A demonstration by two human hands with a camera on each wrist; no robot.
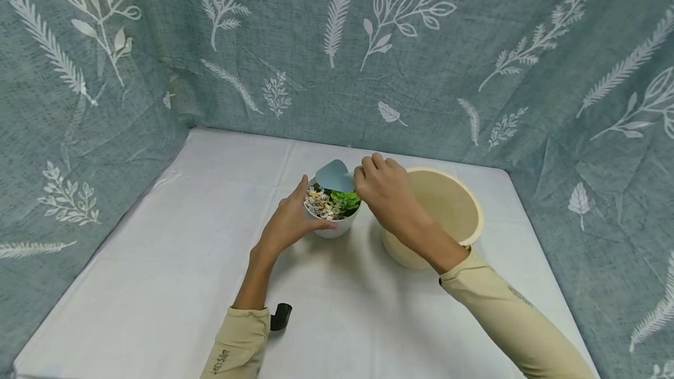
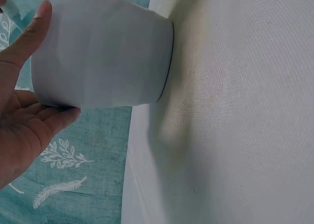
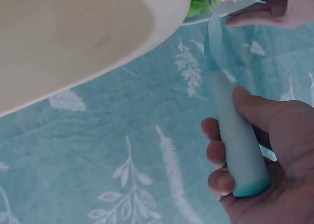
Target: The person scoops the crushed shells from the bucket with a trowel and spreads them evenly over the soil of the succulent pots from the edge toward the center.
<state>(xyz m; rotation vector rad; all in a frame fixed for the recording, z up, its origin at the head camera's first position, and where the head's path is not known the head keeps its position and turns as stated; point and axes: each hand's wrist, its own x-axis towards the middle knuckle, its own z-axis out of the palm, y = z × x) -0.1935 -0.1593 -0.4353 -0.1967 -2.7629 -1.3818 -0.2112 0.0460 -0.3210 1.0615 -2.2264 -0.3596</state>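
The left hand (image 1: pixel 286 222) gripped the white succulent pot (image 1: pixel 338 231)! At its two o'clock, the right hand (image 1: pixel 388 192) clutched the blue trowel (image 1: pixel 334 175). A beige bucket (image 1: pixel 402 254) stood at three o'clock.

A white pot (image 1: pixel 340 228) stands upright, pale pebbles (image 1: pixel 320 200) on its nine o'clock side, a green succulent (image 1: pixel 344 199) toward three. A pale-blue trowel (image 1: pixel 334 176) is at its twelve o'clock rim, teal-ended handle (image 3: pixel 238 140) toward three.
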